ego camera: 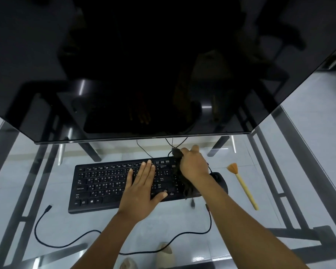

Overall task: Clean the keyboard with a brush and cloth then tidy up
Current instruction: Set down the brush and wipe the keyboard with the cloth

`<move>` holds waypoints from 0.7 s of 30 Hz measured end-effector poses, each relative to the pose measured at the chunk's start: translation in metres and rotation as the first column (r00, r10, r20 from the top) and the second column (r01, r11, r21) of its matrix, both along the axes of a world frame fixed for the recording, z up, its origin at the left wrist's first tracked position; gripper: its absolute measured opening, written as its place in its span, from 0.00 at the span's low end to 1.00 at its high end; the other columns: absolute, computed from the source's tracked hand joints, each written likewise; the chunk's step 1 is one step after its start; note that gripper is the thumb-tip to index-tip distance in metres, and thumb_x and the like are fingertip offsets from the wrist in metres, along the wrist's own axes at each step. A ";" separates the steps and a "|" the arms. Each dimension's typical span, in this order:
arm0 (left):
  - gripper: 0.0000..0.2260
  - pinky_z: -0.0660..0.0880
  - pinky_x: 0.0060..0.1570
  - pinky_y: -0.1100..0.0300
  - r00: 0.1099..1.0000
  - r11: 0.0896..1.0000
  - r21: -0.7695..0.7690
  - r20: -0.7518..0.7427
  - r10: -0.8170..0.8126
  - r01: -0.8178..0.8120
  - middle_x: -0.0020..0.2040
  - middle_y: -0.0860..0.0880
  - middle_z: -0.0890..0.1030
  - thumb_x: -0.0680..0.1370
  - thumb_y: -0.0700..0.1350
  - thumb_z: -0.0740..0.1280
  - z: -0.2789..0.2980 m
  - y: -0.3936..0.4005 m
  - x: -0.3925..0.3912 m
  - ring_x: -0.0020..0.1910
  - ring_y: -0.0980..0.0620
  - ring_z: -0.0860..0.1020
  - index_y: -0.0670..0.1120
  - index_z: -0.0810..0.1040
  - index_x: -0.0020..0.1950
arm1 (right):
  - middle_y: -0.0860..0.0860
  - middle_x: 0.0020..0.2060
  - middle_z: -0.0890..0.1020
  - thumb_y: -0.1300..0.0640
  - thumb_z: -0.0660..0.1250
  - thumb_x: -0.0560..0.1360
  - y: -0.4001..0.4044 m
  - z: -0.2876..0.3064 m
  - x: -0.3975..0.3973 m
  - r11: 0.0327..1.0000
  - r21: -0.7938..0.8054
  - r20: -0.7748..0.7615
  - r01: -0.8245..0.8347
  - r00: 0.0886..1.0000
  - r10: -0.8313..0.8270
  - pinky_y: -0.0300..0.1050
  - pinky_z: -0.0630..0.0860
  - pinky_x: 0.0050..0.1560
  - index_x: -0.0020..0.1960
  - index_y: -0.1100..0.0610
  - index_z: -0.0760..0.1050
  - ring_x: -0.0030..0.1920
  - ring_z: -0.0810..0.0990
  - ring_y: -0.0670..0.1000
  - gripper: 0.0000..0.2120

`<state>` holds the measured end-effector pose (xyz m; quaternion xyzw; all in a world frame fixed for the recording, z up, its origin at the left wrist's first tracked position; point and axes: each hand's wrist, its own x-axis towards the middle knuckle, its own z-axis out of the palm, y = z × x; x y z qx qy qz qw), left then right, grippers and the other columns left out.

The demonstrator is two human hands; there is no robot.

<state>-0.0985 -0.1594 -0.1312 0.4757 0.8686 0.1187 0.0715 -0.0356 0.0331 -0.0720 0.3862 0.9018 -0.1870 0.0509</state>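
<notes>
A person's left hand [142,183] lies flat, fingers spread, on the black keyboard [105,183] atop a glass desk [291,152]. The right hand [193,164], over the keyboard's right end, clutches a dark cloth [184,183]. The wooden-handled brush [242,185] lies released, right of that hand, beyond the mouse [220,180].

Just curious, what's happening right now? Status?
Left hand flat on keyboard. Right hand wiping its right end with cloth. Brush idle, right. Nothing blocking.
</notes>
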 end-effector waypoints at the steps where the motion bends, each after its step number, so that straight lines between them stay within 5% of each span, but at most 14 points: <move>1: 0.39 0.41 0.72 0.46 1.000 1.000 -0.002 -0.003 0.004 -0.004 0.78 0.49 0.50 0.77 0.70 0.49 0.000 -0.001 0.000 0.77 0.55 0.42 0.44 0.51 0.78 | 0.58 0.60 0.66 0.65 0.59 0.76 -0.004 0.001 -0.004 1.000 0.009 0.007 -0.023 1.000 0.023 0.51 0.76 0.49 0.67 0.54 0.70 0.54 0.75 0.59 0.21; 5: 0.39 0.41 0.72 0.46 1.000 1.000 -0.022 0.002 0.004 -0.004 0.78 0.49 0.50 0.77 0.70 0.48 0.000 -0.001 0.000 0.77 0.54 0.43 0.44 0.52 0.78 | 0.56 0.60 0.67 0.64 0.60 0.75 -0.035 0.000 0.001 0.953 -0.019 -0.087 -0.303 0.950 0.300 0.51 0.76 0.53 0.70 0.48 0.69 0.56 0.73 0.57 0.24; 10: 0.39 0.40 0.72 0.46 1.000 0.999 -0.038 -0.002 0.003 -0.003 0.79 0.50 0.47 0.76 0.71 0.47 0.000 -0.002 -0.001 0.76 0.55 0.39 0.46 0.48 0.78 | 0.55 0.56 0.70 0.62 0.52 0.78 0.006 -0.007 0.028 0.996 0.045 0.000 0.072 0.997 -0.072 0.52 0.78 0.50 0.67 0.54 0.68 0.46 0.75 0.55 0.19; 15: 0.39 0.39 0.72 0.47 1.000 0.999 -0.046 0.027 -0.011 0.012 0.78 0.50 0.47 0.76 0.71 0.47 0.002 0.000 -0.002 0.76 0.56 0.39 0.46 0.47 0.78 | 0.56 0.60 0.66 0.60 0.55 0.80 -0.024 -0.006 0.051 0.981 -0.043 -0.073 -0.186 0.980 0.183 0.48 0.73 0.62 0.73 0.51 0.64 0.51 0.77 0.57 0.22; 17: 0.39 0.38 0.72 0.47 0.999 0.999 -0.032 0.036 -0.019 0.020 0.78 0.51 0.45 0.76 0.72 0.47 0.003 0.000 -0.002 0.76 0.56 0.37 0.47 0.45 0.78 | 0.53 0.58 0.72 0.64 0.55 0.78 -0.002 -0.013 0.056 0.999 0.039 -0.095 -0.018 0.995 0.021 0.34 0.73 0.52 0.66 0.50 0.72 0.45 0.75 0.49 0.21; 19: 0.39 0.39 0.72 0.47 1.000 1.000 -0.023 0.028 -0.008 0.009 0.78 0.50 0.46 0.76 0.71 0.48 0.002 -0.002 -0.002 0.76 0.56 0.38 0.46 0.47 0.78 | 0.46 0.54 0.75 0.59 0.55 0.77 -0.011 -0.003 0.057 0.989 0.041 -0.146 0.140 0.980 -0.132 0.23 0.60 0.39 0.61 0.42 0.73 0.44 0.69 0.40 0.18; 20: 0.39 0.39 0.72 0.47 1.000 1.000 -0.029 0.027 -0.003 0.004 0.78 0.50 0.47 0.76 0.71 0.48 0.002 -0.003 -0.003 0.76 0.56 0.38 0.46 0.47 0.78 | 0.49 0.56 0.74 0.58 0.55 0.79 -0.025 -0.001 0.058 0.993 -0.025 -0.196 0.113 0.974 -0.116 0.26 0.59 0.39 0.65 0.44 0.71 0.47 0.69 0.43 0.18; 21: 0.39 0.39 0.72 0.47 0.999 0.999 -0.041 0.032 -0.003 0.004 0.79 0.50 0.46 0.76 0.71 0.48 0.002 -0.004 -0.003 0.76 0.56 0.38 0.46 0.47 0.78 | 0.53 0.58 0.71 0.59 0.55 0.80 -0.039 -0.010 0.066 0.993 -0.046 -0.156 -0.111 0.982 0.103 0.28 0.61 0.43 0.70 0.48 0.67 0.51 0.71 0.48 0.20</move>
